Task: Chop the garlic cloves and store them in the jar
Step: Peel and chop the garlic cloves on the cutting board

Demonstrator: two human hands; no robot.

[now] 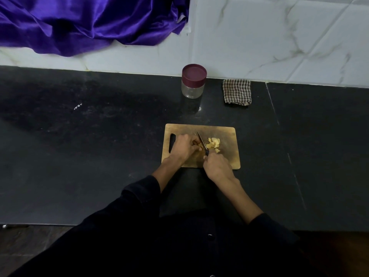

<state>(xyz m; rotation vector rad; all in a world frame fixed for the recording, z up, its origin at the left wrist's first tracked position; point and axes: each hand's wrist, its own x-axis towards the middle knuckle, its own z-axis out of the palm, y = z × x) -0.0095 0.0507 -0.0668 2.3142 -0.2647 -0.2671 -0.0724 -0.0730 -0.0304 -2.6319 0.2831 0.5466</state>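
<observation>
So there's a wooden cutting board [229, 134] sitting on a black countertop [99, 156], a bit right of centre in the frame. The right hand [217, 167] is wrapped around the handle of a knife [202, 142], with the blade angled up and to the left across the board. The left hand [184, 146] is curled over something tucked right against the blade, on its left side. I'd guess a garlic clove, but the fingers hide it, so can't really tell what's under there.

Just to the right of the blade there's a small pile of chopped garlic pieces [213, 144], pale yellow, lying on the middle of the board.

The jar [193, 81] is further up the frame, well apart from the board, standing upright near the white marble wall [279, 37] with its maroon lid [194, 72] on. A checked cloth [237, 91] lies folded near it on the right. Upper left is a heap of shiny purple fabric [79, 23].
</observation>
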